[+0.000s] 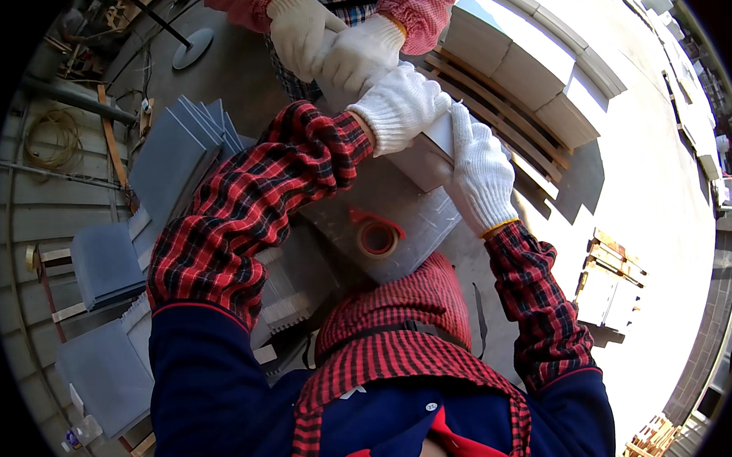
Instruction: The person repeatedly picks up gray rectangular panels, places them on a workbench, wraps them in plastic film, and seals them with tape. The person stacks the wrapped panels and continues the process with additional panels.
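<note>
A grey, flat-sided block [419, 166], perhaps a stack of panels, lies in front of me on a grey work surface [420, 238]. My left hand [401, 109], in a white knitted glove, is closed over its upper part. At the block's right end my gloved right hand [481, 173] grips the corner, thumb side upward; part of its fingers is hidden. Across from me, a co-worker's left-side gloved hand [302, 33] and other gloved hand [363, 55] hold the far end, close to my left hand. A tape roll [378, 238] with a red part lies nearer to me.
Grey panels [176, 160] lean in a stack at the left, with more panel stacks [103, 263] below. Large pale blocks [522, 55] rest on a wooden pallet [492, 110] at the far right. A round metal stand base [193, 49] is at the far left.
</note>
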Action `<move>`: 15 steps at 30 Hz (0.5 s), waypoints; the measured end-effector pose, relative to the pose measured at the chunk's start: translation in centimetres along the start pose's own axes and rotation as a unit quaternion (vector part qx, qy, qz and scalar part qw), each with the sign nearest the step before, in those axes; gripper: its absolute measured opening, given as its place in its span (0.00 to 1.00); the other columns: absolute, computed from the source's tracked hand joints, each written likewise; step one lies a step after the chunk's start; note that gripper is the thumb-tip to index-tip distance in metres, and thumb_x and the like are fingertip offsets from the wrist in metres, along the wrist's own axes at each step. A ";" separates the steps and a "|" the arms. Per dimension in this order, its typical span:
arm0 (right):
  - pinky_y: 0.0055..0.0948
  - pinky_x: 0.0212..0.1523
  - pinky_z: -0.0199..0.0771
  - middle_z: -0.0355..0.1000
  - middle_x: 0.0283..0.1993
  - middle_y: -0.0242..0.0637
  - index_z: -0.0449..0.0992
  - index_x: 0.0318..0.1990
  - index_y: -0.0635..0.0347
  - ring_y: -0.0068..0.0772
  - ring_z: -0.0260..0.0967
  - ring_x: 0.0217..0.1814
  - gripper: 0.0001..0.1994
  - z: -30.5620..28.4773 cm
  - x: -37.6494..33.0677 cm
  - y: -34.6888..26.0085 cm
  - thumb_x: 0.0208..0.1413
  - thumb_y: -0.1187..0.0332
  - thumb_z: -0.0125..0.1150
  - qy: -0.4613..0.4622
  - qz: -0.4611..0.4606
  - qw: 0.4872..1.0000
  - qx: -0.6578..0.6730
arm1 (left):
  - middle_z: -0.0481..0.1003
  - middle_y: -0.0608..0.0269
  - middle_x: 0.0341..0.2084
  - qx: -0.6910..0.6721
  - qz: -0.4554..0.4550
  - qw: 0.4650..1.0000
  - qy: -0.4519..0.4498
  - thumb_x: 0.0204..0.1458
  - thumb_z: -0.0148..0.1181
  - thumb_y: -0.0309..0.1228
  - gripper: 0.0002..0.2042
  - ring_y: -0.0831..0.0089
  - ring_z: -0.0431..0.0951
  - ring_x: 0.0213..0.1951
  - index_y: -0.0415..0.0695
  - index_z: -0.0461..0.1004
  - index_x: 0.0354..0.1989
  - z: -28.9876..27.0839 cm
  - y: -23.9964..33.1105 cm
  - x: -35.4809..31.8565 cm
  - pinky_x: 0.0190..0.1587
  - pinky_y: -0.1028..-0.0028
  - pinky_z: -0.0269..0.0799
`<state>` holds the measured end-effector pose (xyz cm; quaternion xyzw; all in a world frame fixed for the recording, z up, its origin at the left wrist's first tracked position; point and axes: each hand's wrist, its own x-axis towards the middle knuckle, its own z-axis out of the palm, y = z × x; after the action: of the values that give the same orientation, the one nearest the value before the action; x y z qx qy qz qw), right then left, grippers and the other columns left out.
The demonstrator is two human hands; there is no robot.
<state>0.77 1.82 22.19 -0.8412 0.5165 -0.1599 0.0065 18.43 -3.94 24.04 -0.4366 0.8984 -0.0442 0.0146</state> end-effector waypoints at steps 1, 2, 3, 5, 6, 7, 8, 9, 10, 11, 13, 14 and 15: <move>0.45 0.46 0.76 0.71 0.50 0.49 0.59 0.67 0.61 0.51 0.72 0.48 0.37 -0.2 0.2 -0.1 0.53 0.55 0.68 -0.027 0.021 0.999 0.008 | 0.79 0.61 0.42 0.031 -0.043 0.997 -0.057 0.33 0.77 0.35 0.30 0.61 0.78 0.47 0.51 0.75 0.49 -0.1 0.9 0.6 0.50 0.65 0.72; 0.46 0.53 0.75 0.71 0.54 0.50 0.59 0.69 0.60 0.52 0.71 0.53 0.37 -0.2 0.4 -0.2 0.54 0.57 0.67 -0.054 0.040 0.998 0.017 | 0.79 0.62 0.42 0.043 -0.051 0.997 -0.030 0.30 0.78 0.36 0.31 0.63 0.78 0.47 0.52 0.75 0.50 0.2 1.1 0.6 0.52 0.66 0.69; 0.47 0.57 0.72 0.69 0.56 0.50 0.59 0.69 0.60 0.53 0.69 0.57 0.37 -0.1 0.4 -0.4 0.54 0.57 0.66 -0.027 0.016 0.999 0.012 | 0.79 0.62 0.42 0.025 -0.037 0.999 0.025 0.31 0.78 0.36 0.31 0.63 0.78 0.47 0.52 0.75 0.50 1.0 0.9 0.2 0.53 0.66 0.68; 0.49 0.65 0.64 0.67 0.59 0.50 0.58 0.69 0.61 0.54 0.63 0.64 0.37 0.3 0.4 -0.6 0.54 0.59 0.66 0.026 -0.038 0.999 0.002 | 0.79 0.62 0.42 -0.010 -0.012 0.991 0.134 0.32 0.77 0.36 0.31 0.63 0.78 0.47 0.52 0.75 0.50 2.6 0.1 -0.6 0.56 0.64 0.66; 0.55 0.72 0.49 0.60 0.67 0.51 0.58 0.69 0.62 0.57 0.51 0.73 0.37 2.1 -0.7 -0.3 0.54 0.60 0.66 0.072 -0.059 0.995 -0.047 | 0.79 0.61 0.42 -0.021 -0.007 0.988 0.153 0.32 0.77 0.36 0.31 0.62 0.77 0.48 0.52 0.74 0.50 2.5 0.2 -0.6 0.58 0.63 0.65; 0.63 0.74 0.41 0.54 0.71 0.51 0.57 0.70 0.60 0.59 0.46 0.76 0.39 3.4 -1.9 -1.0 0.52 0.60 0.68 0.070 -0.081 0.994 -0.029 | 0.78 0.62 0.42 -0.021 -0.019 0.991 0.128 0.31 0.77 0.35 0.31 0.61 0.77 0.49 0.52 0.74 0.50 2.8 0.1 -0.8 0.59 0.63 0.64; 0.65 0.75 0.35 0.51 0.74 0.50 0.58 0.70 0.57 0.57 0.44 0.78 0.40 4.4 -3.8 -1.3 0.50 0.60 0.70 0.067 -0.112 0.991 0.000 | 0.78 0.62 0.43 -0.025 -0.027 0.992 0.120 0.33 0.77 0.34 0.30 0.62 0.76 0.50 0.53 0.73 0.50 2.9 0.3 -0.3 0.60 0.62 0.64; 0.66 0.74 0.39 0.54 0.72 0.47 0.61 0.69 0.56 0.56 0.47 0.77 0.41 4.1 -5.8 -2.3 0.47 0.62 0.73 0.057 -0.144 0.988 0.017 | 0.77 0.63 0.44 -0.027 -0.039 0.993 0.110 0.34 0.76 0.33 0.29 0.62 0.75 0.51 0.53 0.73 0.50 2.8 0.4 0.1 0.60 0.62 0.64; 0.65 0.73 0.45 0.58 0.71 0.45 0.65 0.66 0.56 0.56 0.49 0.76 0.39 4.1 -7.5 -3.2 0.44 0.65 0.74 0.019 -0.184 0.980 0.074 | 0.77 0.64 0.45 -0.024 -0.038 0.994 0.095 0.35 0.75 0.32 0.28 0.62 0.75 0.51 0.54 0.73 0.49 2.6 0.4 0.1 0.60 0.63 0.64; 0.60 0.72 0.53 0.62 0.68 0.44 0.68 0.63 0.58 0.54 0.55 0.73 0.37 4.8 -8.9 -3.9 0.41 0.67 0.74 -0.037 -0.213 0.966 0.144 | 0.76 0.65 0.46 -0.019 -0.040 0.996 0.078 0.36 0.74 0.32 0.27 0.63 0.74 0.52 0.54 0.74 0.49 2.1 0.6 -0.3 0.60 0.63 0.64; 0.51 0.61 0.67 0.67 0.59 0.45 0.69 0.56 0.59 0.49 0.66 0.61 0.32 7.8 -10.9 -4.8 0.37 0.70 0.69 -0.122 -0.212 0.943 0.225 | 0.75 0.67 0.46 -0.017 -0.046 0.996 0.076 0.38 0.74 0.31 0.26 0.64 0.74 0.53 0.55 0.73 0.49 1.8 0.8 -0.7 0.60 0.64 0.64; 0.49 0.56 0.71 0.68 0.58 0.47 0.67 0.59 0.61 0.51 0.68 0.59 0.34 11.5 -12.6 -4.6 0.40 0.64 0.68 -0.119 -0.149 0.950 0.247 | 0.75 0.67 0.46 -0.020 -0.050 0.995 0.088 0.38 0.74 0.30 0.26 0.65 0.73 0.53 0.55 0.73 0.49 2.5 0.8 -0.8 0.60 0.65 0.64; 0.48 0.55 0.72 0.68 0.58 0.48 0.67 0.59 0.61 0.52 0.69 0.58 0.35 13.1 -12.7 -4.9 0.40 0.62 0.68 -0.157 -0.101 0.953 0.239 | 0.74 0.68 0.46 -0.022 -0.056 0.994 0.096 0.38 0.73 0.30 0.26 0.65 0.73 0.53 0.56 0.73 0.49 2.9 0.7 -1.2 0.61 0.65 0.64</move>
<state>3.35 13.17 7.27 -0.8774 0.3681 -0.1441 0.2719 18.82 -2.78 21.08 -0.4803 0.8705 -0.0675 -0.0839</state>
